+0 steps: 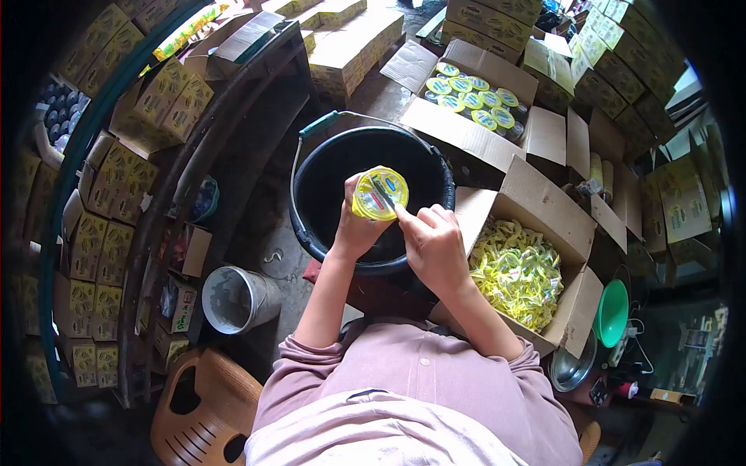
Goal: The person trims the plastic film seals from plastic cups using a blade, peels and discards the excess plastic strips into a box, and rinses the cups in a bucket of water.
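Note:
My left hand (356,231) is wrapped round a sealed drink cup with a yellow printed foil lid (378,193), lid facing up, above a black bucket (305,231). At the lid's lower right edge, the closed fingers of my right hand (434,242) touch the rim. A thin dark strip runs across the lid toward those fingers; whether it is a blade or print I cannot tell. The body of the cup is mostly hidden by my left hand.
Right of the bucket, a carton (538,203) holds a heap of yellow lid trimmings (517,276). Behind it stands an open box of lidded cups (472,97). A white pail (241,299) and brown chair (203,408) are at left, beside shelves of stacked cartons (97,287).

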Demonstrator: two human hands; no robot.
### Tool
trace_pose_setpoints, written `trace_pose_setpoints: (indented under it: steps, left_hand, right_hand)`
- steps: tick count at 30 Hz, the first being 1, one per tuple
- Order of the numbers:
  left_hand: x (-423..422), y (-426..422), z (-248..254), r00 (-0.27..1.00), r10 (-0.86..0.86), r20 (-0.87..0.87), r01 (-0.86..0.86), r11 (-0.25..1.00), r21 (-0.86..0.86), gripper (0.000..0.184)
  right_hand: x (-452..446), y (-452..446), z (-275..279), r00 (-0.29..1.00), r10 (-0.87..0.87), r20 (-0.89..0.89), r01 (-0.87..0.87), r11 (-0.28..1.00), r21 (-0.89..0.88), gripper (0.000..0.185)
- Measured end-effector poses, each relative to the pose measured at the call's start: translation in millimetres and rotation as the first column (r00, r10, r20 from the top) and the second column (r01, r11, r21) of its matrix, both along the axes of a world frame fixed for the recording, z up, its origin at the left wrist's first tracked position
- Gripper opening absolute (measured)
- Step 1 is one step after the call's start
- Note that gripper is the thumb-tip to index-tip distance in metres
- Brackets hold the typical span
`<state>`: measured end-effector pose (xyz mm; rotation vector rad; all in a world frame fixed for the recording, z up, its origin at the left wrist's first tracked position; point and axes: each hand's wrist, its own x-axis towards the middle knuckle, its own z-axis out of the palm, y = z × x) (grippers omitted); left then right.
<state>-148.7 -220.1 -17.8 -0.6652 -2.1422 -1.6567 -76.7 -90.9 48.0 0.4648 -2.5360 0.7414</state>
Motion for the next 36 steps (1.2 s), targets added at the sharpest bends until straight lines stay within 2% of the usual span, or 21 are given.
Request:
trace_pose_setpoints:
  steps: [5, 8, 11, 14, 17, 19, 21, 24, 25, 27, 30, 33, 36]
  left_hand:
    - [0.0, -0.3, 4.7, 0.998, 0.037, -0.058, -0.039, 0.999, -0.035, 0.068]
    - [-2.4, 0.3, -1.3, 0.998, 0.022, -0.054, -0.02, 0.999, 0.037, 0.062]
    - [0.1, 1.4, -0.1, 0.999, 0.017, -0.051, -0.017, 1.0, -0.012, 0.059]
    - [1.7, -0.2, 5.3, 0.999, -0.014, -0.028, 0.013, 0.999, -0.036, 0.058]
    - [2.2, -1.8, 6.6, 1.0, -0.021, -0.005, 0.021, 0.997, -0.079, 0.065]
    - [2.2, -2.6, 8.3, 0.995, -0.096, 0.01, 0.096, 0.995, -0.019, 0.06]
    - [3.1, -3.4, 11.1, 0.98, -0.195, 0.038, 0.194, 0.98, 0.039, 0.056]
    - [5.7, -4.4, 11.0, 0.926, -0.362, 0.106, 0.352, 0.931, 0.101, 0.048]
    - [5.7, -7.7, 10.2, 0.906, -0.41, 0.101, 0.409, 0.912, 0.03, 0.057]
    - [5.5, -7.9, 10.6, 0.869, -0.48, 0.118, 0.477, 0.877, 0.051, 0.059]
    - [7.3, -8.7, 10.8, 0.842, -0.505, 0.191, 0.494, 0.863, 0.104, 0.059]
    - [7.3, -9.1, 13.3, 0.841, -0.505, 0.193, 0.499, 0.863, 0.082, 0.058]
    - [11.3, -6.8, 19.7, 0.845, -0.499, 0.191, 0.471, 0.864, 0.177, 0.048]
  right_hand:
    - [13.7, 6.5, 2.3, 1.0, 0.004, 0.001, -0.004, 1.0, -0.015, 0.031]
    - [24.3, 11.9, 7.5, 0.996, -0.014, 0.093, 0.01, 0.999, 0.043, 0.029]
    - [31.6, 16.8, 15.2, 0.991, -0.018, 0.133, 0.005, 0.996, 0.094, 0.028]
    - [36.0, 26.3, 16.4, 0.993, 0.022, 0.117, -0.028, 0.998, 0.05, 0.028]
    - [33.4, 39.7, 29.4, 0.988, 0.05, 0.146, -0.052, 0.999, 0.009, 0.028]
    - [20.8, 48.6, 35.7, 0.997, 0.061, 0.043, -0.063, 0.997, 0.038, 0.028]
    - [-1.0, 62.3, 31.1, 0.969, 0.237, -0.07, -0.235, 0.971, 0.042, 0.029]
    - [-17.8, 72.7, 26.7, 0.938, 0.344, -0.037, -0.338, 0.935, 0.109, 0.032]
    - [-20.5, 73.1, 27.5, 0.93, 0.366, -0.042, -0.359, 0.926, 0.117, 0.032]
    - [-24.4, 73.7, 28.5, 0.911, 0.409, -0.047, -0.4, 0.907, 0.134, 0.032]
    - [-29.2, 74.0, 26.6, 0.893, 0.448, -0.032, -0.438, 0.884, 0.162, 0.031]
    - [-29.9, 72.5, 27.1, 0.895, 0.445, -0.001, -0.438, 0.881, 0.179, 0.029]
    - [-32.2, 70.6, 24.3, 0.895, 0.446, -0.007, -0.438, 0.882, 0.177, 0.027]
